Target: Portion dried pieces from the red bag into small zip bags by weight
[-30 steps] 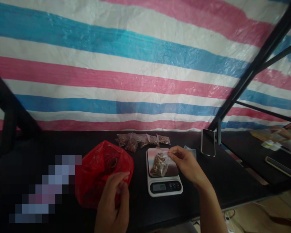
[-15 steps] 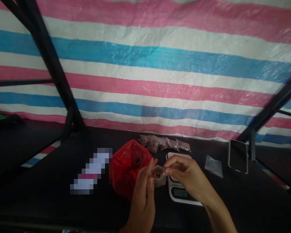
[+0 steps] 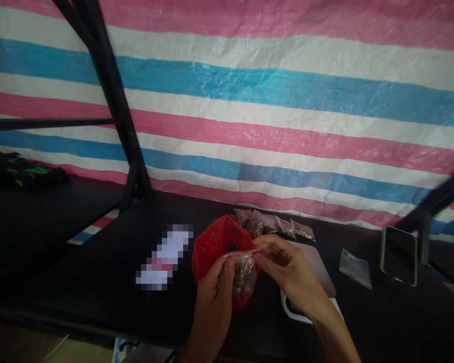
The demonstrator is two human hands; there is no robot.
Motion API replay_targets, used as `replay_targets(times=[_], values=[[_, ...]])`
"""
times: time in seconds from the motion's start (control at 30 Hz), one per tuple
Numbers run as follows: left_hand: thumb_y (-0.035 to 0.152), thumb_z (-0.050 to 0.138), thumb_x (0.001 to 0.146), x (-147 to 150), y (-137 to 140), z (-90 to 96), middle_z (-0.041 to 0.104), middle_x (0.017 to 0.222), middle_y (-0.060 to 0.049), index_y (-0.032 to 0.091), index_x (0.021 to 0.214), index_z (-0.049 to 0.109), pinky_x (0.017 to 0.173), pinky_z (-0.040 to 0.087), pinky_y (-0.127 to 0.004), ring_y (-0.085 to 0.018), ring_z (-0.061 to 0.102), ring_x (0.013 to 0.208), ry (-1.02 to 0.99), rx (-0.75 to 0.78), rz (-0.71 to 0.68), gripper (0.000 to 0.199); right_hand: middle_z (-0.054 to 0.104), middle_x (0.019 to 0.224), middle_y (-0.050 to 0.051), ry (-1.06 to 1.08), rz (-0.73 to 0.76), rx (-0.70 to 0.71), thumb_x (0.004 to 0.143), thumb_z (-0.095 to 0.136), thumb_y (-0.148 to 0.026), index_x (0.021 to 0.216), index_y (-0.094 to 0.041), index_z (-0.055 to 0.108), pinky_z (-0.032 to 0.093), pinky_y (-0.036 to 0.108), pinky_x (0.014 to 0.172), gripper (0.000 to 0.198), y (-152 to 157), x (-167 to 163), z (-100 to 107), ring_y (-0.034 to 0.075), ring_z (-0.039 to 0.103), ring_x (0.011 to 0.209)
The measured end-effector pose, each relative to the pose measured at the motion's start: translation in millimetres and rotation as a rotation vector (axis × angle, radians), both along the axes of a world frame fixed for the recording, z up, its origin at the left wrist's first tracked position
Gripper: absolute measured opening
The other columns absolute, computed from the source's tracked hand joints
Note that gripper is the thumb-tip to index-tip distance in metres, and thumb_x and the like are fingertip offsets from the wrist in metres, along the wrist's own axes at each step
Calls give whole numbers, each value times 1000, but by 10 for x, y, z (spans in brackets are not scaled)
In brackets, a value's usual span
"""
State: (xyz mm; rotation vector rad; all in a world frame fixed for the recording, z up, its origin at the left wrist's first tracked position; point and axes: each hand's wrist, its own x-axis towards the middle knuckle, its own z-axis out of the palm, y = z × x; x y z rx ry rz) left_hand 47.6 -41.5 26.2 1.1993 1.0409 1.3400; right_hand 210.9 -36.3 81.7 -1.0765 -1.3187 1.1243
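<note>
Between my two hands hangs a small clear zip bag (image 3: 244, 276) with brownish bits inside, its top edge stretched flat. My left hand (image 3: 215, 287) pinches the bag's upper left corner between thumb and fingers. At the upper right corner, my right hand (image 3: 283, 262) grips the same edge. Directly behind the bag stands a red plastic bag (image 3: 212, 247), open at the top, its contents mostly hidden. A white kitchen scale (image 3: 314, 262) lies under and behind my right hand, which covers much of it.
Several filled small bags (image 3: 283, 227) lie in a row along the back. To the right are an empty-looking clear bag (image 3: 355, 268) and a phone (image 3: 399, 256). A pixelated pale sheet (image 3: 164, 257) lies left. Black frame posts (image 3: 117, 101) stand before the striped sheeting (image 3: 249, 116).
The small bag's mouth, open before, is now drawn into a straight flat line, with both hands gripping it. The view has swung left, so everything appears farther right.
</note>
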Motion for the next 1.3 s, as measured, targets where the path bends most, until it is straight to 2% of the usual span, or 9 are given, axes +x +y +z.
replay_targets(times=[0.13,0.23,0.37,0.53,0.67,0.87,1.03,1.17,1.3], values=[[70,66,92,-87,43,41,76,81,-3,20,95,80,64,58,-26,-19,69,72,-46,-25,65,52,67,85,-2,4,-20,115,85,84,-33,94,-24,69,47,24,68,20,64,-179,-48,12,58,73],[71,69,88,-134,61,50,74,75,-2,19,88,78,60,56,-25,-19,67,68,-79,-50,85,53,64,85,-3,11,-57,164,87,82,-33,95,-24,64,45,24,67,22,112,-282,-82,13,56,73],[71,70,87,-206,85,59,78,79,-5,18,90,80,64,60,-28,-21,71,72,-82,-55,127,54,66,87,-2,-49,-24,171,92,75,-32,115,-25,63,46,26,69,27,154,-408,-77,14,55,73],[63,73,90,-292,114,28,82,93,-6,19,98,82,76,65,-30,-21,76,79,-98,-12,89,45,64,87,-2,-10,-37,179,89,75,-26,102,-24,62,47,25,73,19,191,-559,-48,14,59,78],[55,73,94,-367,135,-16,84,104,-8,20,103,83,90,65,-33,-23,79,93,-98,35,86,37,68,91,-1,-24,27,123,91,76,-29,116,-25,63,49,27,76,29,203,-660,-61,16,62,82],[45,73,94,-515,146,17,86,101,-8,21,99,86,87,66,-32,-23,80,91,-26,84,98,28,67,82,-3,7,34,114,83,80,-25,100,-25,65,48,26,68,23,208,-761,-19,16,60,74],[43,69,98,-578,113,4,86,109,-8,22,103,87,90,65,-29,-23,80,98,38,153,55,27,63,77,-4,33,52,117,81,84,-24,94,-25,65,47,24,63,23,157,-746,78,14,58,70],[50,61,103,-548,95,-31,86,111,-8,23,112,85,88,65,-31,-24,81,97,0,93,-7,37,66,80,-3,11,63,104,83,84,-27,100,-25,67,51,24,66,24,129,-701,98,15,62,73],[47,58,105,-522,107,3,86,109,-7,24,112,84,86,66,-31,-23,82,95,-21,101,-45,36,69,90,-1,-20,70,77,83,83,-27,112,-27,70,54,26,73,32,135,-673,57,17,65,81]])
